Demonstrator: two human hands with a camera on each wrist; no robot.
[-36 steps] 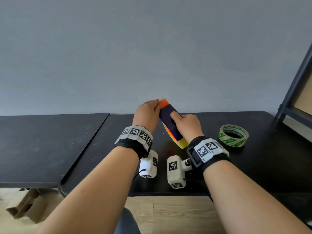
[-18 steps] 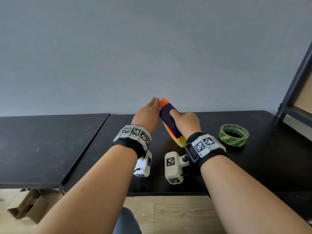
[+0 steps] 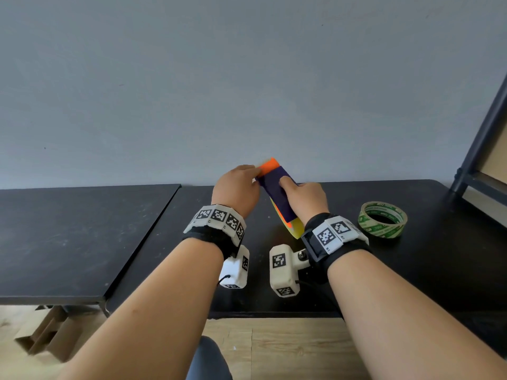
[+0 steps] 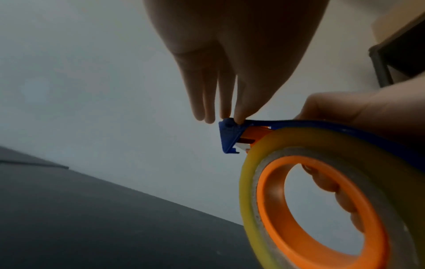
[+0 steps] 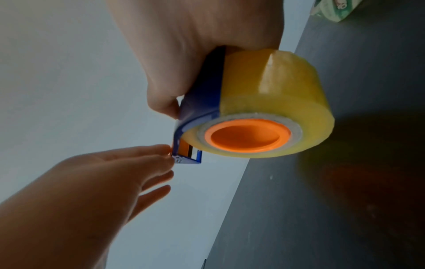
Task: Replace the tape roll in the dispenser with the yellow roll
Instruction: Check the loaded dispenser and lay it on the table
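Note:
A blue and orange tape dispenser is held tilted above the black table. The yellow roll sits on its orange hub; in the head view only the roll's lower edge shows. My right hand grips the dispenser's blue body from the top, thumb on the cover. My left hand pinches the cutter end with thumb and forefinger, while the other fingers stay straight and loose. The cutter blade itself is hidden.
A green-printed tape roll lies flat on the table to the right of my hands. A second black table adjoins on the left. A dark shelf frame stands at the far right, and cardboard lies on the floor below.
My left hand's fingers, held straight beside the dispenser's tip half a second ago, have closed onto its cutter end. The right hand and dispenser have barely moved.

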